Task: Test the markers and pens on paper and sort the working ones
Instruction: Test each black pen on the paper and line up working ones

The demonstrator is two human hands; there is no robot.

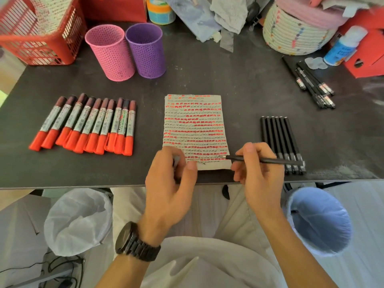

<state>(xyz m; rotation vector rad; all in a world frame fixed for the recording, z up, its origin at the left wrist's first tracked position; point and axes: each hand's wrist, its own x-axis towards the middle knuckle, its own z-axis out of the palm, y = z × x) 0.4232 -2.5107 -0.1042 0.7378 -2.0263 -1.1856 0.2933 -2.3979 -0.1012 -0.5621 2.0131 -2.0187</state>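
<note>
Red basket (41,48), rope basket (291,36), blue bottle (340,48)

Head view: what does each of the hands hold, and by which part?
The right hand grips a black pen by its barrel near the tip. The left hand is curled; whether it holds anything cannot be told.
</note>
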